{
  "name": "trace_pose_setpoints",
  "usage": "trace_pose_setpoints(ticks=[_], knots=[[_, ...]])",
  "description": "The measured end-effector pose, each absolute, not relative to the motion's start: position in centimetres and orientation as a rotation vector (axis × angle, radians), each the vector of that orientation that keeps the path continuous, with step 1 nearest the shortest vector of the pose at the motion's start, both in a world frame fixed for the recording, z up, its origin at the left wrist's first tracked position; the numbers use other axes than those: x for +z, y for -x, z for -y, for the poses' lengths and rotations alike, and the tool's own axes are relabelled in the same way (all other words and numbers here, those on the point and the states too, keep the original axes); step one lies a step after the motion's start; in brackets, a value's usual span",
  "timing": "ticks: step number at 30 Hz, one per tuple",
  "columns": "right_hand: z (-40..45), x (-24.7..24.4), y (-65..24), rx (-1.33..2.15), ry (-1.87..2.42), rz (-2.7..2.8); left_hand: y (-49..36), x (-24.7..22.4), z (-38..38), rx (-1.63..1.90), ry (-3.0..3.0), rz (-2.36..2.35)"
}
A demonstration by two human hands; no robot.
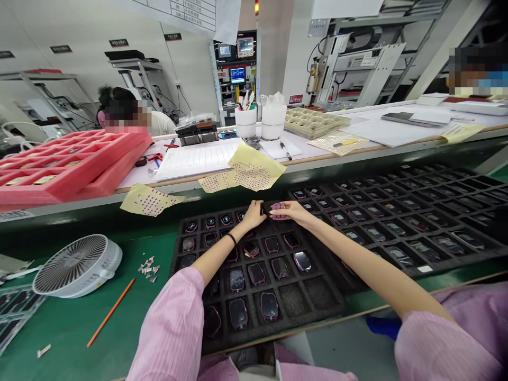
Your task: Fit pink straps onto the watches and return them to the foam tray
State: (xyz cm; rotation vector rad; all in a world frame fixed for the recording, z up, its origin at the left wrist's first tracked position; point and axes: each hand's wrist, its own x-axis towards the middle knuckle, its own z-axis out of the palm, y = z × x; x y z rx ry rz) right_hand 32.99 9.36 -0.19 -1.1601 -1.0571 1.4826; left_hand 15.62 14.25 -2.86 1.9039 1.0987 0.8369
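A green-topped bench (67,317) fills the foreground of a factory workshop, with a white-topped bench (317,153) beyond it and machine racks (353,63) along the far wall. On the green bench lies a black foam tray (273,338) of square pockets holding rounded, glossy dark devices (302,261) with pinkish rims. A small lilac-pink piece (278,210), lumpy and partly covered, sits at the tray's top edge. It points roughly across the view, its long axis seeming to run left to right, though the fingers hide its ends. The right hand (293,211) has its fingers (273,215) together, pinching that piece. The left hand (253,216) sits just beside it, fingertips bunched on something dark that is too hidden to tell.
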Motion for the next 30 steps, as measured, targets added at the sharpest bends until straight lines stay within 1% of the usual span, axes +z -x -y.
trace_pose_setpoints(ticks=[6, 9, 13, 16, 18, 20, 23, 30], knots=[[-9.5, 0.8, -34.2, 1.602, 1.150, 1.088, -14.4, -0.2, -12.3, 0.801, -2.106, -0.597], [-9.2, 1.2, -33.6, 1.658, 1.102, 1.132, -14.8, -0.1, -11.8, 0.872, -2.149, -0.524], [-9.0, 1.2, -32.7, 1.665, 1.074, 1.172, -14.8, 0.0, -11.7, 0.936, -2.133, -0.580], [-9.5, 1.0, -32.8, 1.590, 1.108, 1.175, -13.9, 0.7, -11.5, 0.946, -2.197, -0.707], [-10.3, 0.8, -33.2, 1.510, 1.143, 1.176, -13.0, 1.1, -11.3, 0.855, -2.340, -0.862], [-11.3, 0.5, -33.6, 1.422, 1.196, 1.193, -12.2, 1.1, -10.9, 0.671, -2.478, -1.012], [-13.0, -0.4, -33.6, 1.283, 1.329, 1.274, -11.5, 0.8, -10.5, 0.465, -2.537, -1.129], [-15.8, -2.4, -32.6, 0.971, 1.664, 1.682, -14.2, 0.6, -10.0, 0.407, -2.595, -1.193]])
